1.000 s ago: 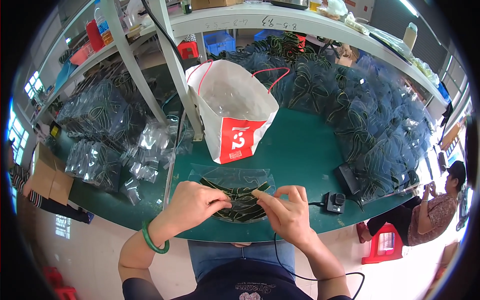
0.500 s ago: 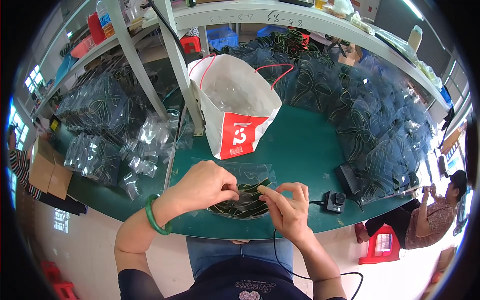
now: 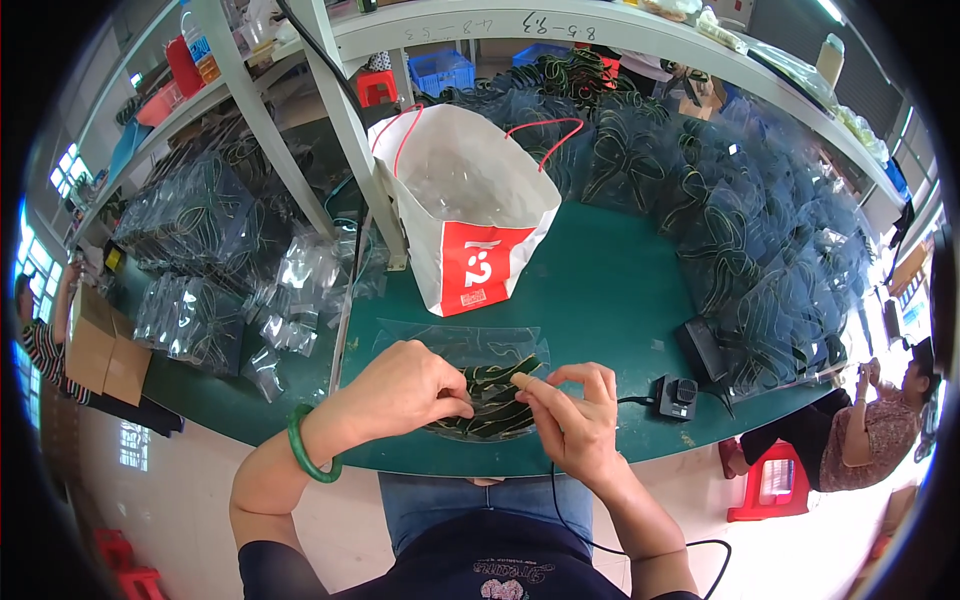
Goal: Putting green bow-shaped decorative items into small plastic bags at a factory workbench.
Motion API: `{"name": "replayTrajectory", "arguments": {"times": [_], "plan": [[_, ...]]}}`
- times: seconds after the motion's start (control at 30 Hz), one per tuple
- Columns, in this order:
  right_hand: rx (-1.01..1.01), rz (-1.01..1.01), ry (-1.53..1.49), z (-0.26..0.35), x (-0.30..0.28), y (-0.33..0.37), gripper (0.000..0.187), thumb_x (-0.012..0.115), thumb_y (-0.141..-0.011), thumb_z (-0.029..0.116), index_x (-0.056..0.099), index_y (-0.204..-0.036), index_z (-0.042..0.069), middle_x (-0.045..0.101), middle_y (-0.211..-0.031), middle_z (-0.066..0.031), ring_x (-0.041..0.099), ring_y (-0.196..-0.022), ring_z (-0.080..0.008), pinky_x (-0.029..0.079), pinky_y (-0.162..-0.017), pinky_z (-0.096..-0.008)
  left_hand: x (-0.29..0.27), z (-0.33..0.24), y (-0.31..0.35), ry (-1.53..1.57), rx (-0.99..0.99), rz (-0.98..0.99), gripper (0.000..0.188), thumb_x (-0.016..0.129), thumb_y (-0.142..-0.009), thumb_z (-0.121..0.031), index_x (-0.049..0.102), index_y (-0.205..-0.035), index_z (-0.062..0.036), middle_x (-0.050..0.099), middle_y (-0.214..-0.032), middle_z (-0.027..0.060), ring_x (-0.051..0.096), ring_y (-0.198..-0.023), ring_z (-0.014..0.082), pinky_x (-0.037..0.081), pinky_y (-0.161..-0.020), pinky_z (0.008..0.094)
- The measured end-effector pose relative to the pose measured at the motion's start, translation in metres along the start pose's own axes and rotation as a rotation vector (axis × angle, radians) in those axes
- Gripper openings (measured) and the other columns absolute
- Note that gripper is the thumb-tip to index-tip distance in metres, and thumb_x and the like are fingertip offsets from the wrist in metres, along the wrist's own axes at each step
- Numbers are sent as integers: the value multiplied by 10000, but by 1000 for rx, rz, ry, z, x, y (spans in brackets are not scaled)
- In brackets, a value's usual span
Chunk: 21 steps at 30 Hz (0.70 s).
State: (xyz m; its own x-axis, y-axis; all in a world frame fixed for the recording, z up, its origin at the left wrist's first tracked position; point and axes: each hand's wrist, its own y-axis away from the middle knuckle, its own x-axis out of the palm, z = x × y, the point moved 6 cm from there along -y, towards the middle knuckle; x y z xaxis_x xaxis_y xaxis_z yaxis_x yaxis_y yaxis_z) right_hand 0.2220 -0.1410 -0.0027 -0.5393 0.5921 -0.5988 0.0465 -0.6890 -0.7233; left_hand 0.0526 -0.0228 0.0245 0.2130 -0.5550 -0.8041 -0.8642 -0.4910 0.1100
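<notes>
In front of me on the green table lies a dark green cloth piece with gold lines (image 3: 497, 412), together with a flat clear plastic bag (image 3: 450, 343). The bag's bare part extends beyond the cloth on the far side. My right hand (image 3: 578, 418) pinches the cloth's far right corner between thumb and forefinger. Over its left side, my left hand (image 3: 405, 395) is closed with fingertips pressed together. What those fingers hold is hidden. A green bangle (image 3: 303, 445) circles my left wrist.
A white paper bag (image 3: 425, 225) holding clear plastic stands beyond my hands. Heaped bagged dark pieces (image 3: 740, 250) fill the right side; more bagged pieces (image 3: 195, 315) lie left. A small black camera (image 3: 677, 397) with a cable sits right. A shelf (image 3: 480, 32) spans the back.
My left fingertips have shifted slightly toward me over the cloth. The right hand keeps its pinch almost unmoved. The whole view has shifted a little.
</notes>
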Motion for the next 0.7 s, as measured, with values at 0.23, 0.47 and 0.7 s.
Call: {"name": "replayTrajectory", "arguments": {"times": [0.23, 0.47, 0.7], "plan": [[-5, 4, -24, 3, 1, 0, 311, 767, -872, 21, 788, -1177, 78, 820, -957, 80, 638, -987, -202, 442, -940, -388, 6, -5, -16, -169, 47, -98, 164, 845, -859, -223, 825, -912, -69, 750, -746, 145, 730, -714, 356, 575, -703, 444], [62, 136, -94, -3, -12, -9, 318, 744, -854, 6, 816, -1143, 119, 814, -953, 77, 622, -1050, -223, 452, -978, -407, 1, 16, -21, 242, 69, 11, 220, 837, -901, -82, 719, -1073, -12, 730, -1112, 103, 788, -867, 267, 619, -759, 376], [64, 208, -85, -5, -12, -14, 309, 740, -861, 24, 823, -1135, 142, 808, -954, 54, 641, -1085, -239, 467, -990, -437, 6, -4, -12, 68, 269, 1, 186, 795, -943, -95, 676, -1078, -48, 621, -1249, 73, 742, -917, 260, 605, -796, 388]]}}
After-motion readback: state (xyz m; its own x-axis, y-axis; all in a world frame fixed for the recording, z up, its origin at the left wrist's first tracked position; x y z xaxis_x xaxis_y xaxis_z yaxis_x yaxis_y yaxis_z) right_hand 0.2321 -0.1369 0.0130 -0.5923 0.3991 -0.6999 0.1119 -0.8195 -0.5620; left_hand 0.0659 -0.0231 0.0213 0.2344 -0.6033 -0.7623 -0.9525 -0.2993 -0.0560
